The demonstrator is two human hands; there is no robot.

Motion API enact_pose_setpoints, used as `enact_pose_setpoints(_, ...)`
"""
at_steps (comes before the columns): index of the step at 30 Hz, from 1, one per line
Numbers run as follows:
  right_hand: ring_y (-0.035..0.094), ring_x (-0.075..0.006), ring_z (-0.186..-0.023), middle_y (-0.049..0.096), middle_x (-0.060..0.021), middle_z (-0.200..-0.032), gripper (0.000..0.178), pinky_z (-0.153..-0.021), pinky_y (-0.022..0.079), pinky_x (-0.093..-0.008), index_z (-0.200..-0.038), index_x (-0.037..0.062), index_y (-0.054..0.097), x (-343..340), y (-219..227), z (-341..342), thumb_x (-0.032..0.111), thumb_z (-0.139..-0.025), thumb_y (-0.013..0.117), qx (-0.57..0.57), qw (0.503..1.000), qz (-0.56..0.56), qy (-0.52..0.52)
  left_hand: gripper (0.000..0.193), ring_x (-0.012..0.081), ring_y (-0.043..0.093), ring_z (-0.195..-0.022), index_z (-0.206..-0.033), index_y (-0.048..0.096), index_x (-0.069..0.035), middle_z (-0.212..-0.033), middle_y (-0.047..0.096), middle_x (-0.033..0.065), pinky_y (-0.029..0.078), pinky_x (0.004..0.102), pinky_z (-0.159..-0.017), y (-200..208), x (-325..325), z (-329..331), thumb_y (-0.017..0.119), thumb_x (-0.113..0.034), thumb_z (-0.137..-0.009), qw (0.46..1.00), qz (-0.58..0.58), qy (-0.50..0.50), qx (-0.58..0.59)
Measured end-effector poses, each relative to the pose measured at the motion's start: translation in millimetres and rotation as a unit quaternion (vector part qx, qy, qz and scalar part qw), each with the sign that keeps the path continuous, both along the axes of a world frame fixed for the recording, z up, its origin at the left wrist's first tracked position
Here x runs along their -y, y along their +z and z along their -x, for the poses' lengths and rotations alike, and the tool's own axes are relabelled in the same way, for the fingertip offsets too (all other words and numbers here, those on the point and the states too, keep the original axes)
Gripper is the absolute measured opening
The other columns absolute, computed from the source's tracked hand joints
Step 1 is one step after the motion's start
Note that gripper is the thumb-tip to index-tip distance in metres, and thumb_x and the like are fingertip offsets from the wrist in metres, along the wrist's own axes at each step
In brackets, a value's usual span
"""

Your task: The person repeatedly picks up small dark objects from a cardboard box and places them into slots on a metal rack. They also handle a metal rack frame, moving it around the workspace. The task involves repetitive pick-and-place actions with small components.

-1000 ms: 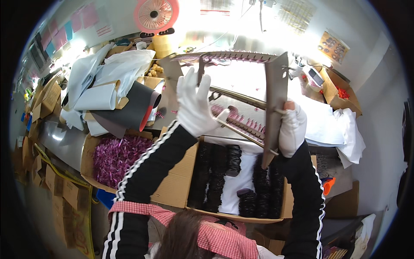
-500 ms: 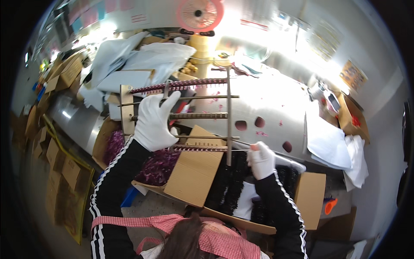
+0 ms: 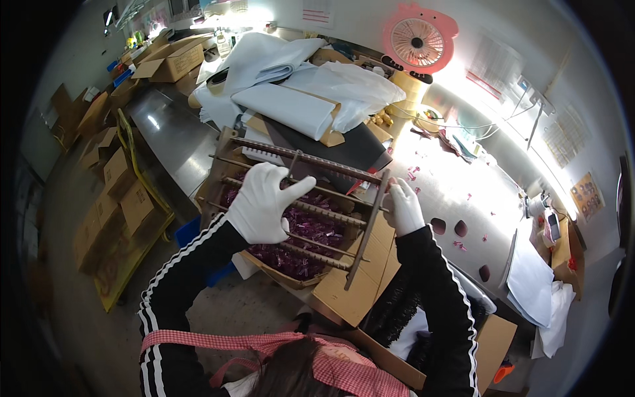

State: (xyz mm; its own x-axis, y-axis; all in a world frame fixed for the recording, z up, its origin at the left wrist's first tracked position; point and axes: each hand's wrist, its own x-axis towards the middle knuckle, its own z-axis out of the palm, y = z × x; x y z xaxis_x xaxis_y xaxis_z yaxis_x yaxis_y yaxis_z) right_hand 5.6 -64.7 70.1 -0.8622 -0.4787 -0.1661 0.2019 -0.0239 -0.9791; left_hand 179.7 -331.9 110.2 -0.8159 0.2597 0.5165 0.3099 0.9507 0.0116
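Note:
A metal rack (image 3: 368, 230) of several parallel notched bars is held tilted in front of me. My white-gloved left hand (image 3: 263, 204) grips it near its left end, with the thumb and a finger spread apart over the bars. At the rack's right end, the gloved right hand (image 3: 405, 206) has its fingers closed about the upper corner of the crossbar; the glove partly hides that contact. Below the rack, many shiny purple pieces (image 3: 291, 263) fill an open cardboard box. Small pieces seem to line the rack's far bar.
To the right, another carton (image 3: 347, 291) holds fuzzy black strips. Dark lenses (image 3: 461, 228) and purple bits lie on the metal table (image 3: 440, 178). White sheets (image 3: 284, 109), a pink fan (image 3: 420, 40) and a yellow cylinder (image 3: 409, 99) stand farther back. Boxes (image 3: 119, 175) line the left.
The view has turned left. The rack has come down over the box of purple pieces and tilted. My right hand has gone from the rack's near right corner to its far right corner.

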Motion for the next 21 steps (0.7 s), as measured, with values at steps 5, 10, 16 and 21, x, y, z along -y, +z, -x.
enact_pose_setpoints(5, 0.042, -0.0057, -0.051, 0.059, -0.0013, -0.07, 0.011, -0.047, 0.035, -0.0216, -0.096, 0.003, 0.057, -13, -13, 13, 0.01, -0.096, 0.048, -0.17, 0.979, -0.015, -0.11, 0.086, 0.0409, 0.044, -0.111, -0.14, 0.043, -0.017, -0.116, 0.045, 0.0224, 0.034, 0.0524, -0.101, -14, 28, -5, 0.07, -0.014, -0.058, 0.998, -0.018, 0.01, 0.053)
enact_pose_setpoints(10, 0.038, -0.0091, -0.045, 0.059, -0.0046, -0.072, 0.021, -0.039, 0.032, -0.0244, -0.101, 0.0067, 0.055, -180, -35, 78, 0.021, -0.101, 0.04, -0.192, 0.9, -0.152, -0.361, 0.09, 0.0436, 0.041, -0.122, -0.143, 0.041, -0.014, -0.125, 0.045, 0.0264, 0.032, 0.0487, -0.107, -39, 66, -5, 0.074, -0.023, -0.06, 0.979, -0.032, 0.079, 0.188)
enact_pose_setpoints(16, 0.033, -0.0061, -0.044, 0.043, 0.005, -0.063, 0.025, -0.035, 0.024, -0.0229, -0.082, 0.0186, 0.044, -358, 9, 41, 0.036, -0.1, 0.046, -0.074, 0.821, 0.08, -0.561, 0.091, 0.0287, 0.053, -0.11, -0.142, 0.044, -0.007, -0.113, 0.054, 0.0125, 0.038, 0.0353, -0.102, -40, 87, 6, 0.075, -0.018, -0.057, 0.901, -0.357, -0.003, 0.245)
enact_pose_setpoints(21, 0.031, -0.0066, -0.043, 0.04, 0.0059, -0.061, 0.024, -0.038, 0.022, -0.0239, -0.08, 0.0178, 0.044, -537, 32, -9, 0.036, -0.094, 0.051, -0.051, 0.741, 0.006, -0.67, 0.092, 0.0303, 0.052, -0.12, -0.148, 0.033, -0.008, -0.128, 0.053, 0.0188, 0.038, 0.0394, -0.109, -67, 74, 9, 0.074, -0.027, -0.067, 0.508, -0.81, -0.21, 0.203)
